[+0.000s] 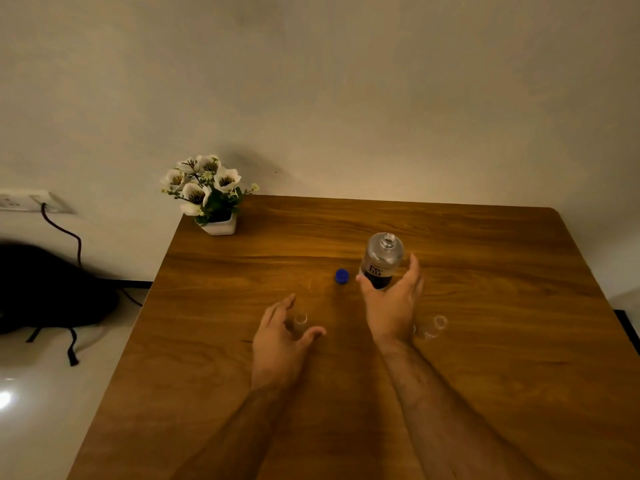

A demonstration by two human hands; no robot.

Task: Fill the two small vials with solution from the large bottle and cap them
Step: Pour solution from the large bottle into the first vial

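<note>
A large clear bottle (382, 259) with a dark label stands uncapped on the wooden table (485, 341). Its blue cap (341, 276) lies just to its left. My right hand (391, 306) is spread around the bottle's base, thumb at its left side and fingers apart on the right, not closed on it. A small clear vial (300, 319) stands open between the thumb and fingers of my left hand (282, 336), which is spread and not closed on it. A second open vial (433, 328) sits just right of my right wrist.
A white pot of artificial flowers (211, 199) stands at the table's far left corner, against the wall. Off the table to the left are a dark bag (45, 289) on the floor and a wall socket (27, 200) with a cable.
</note>
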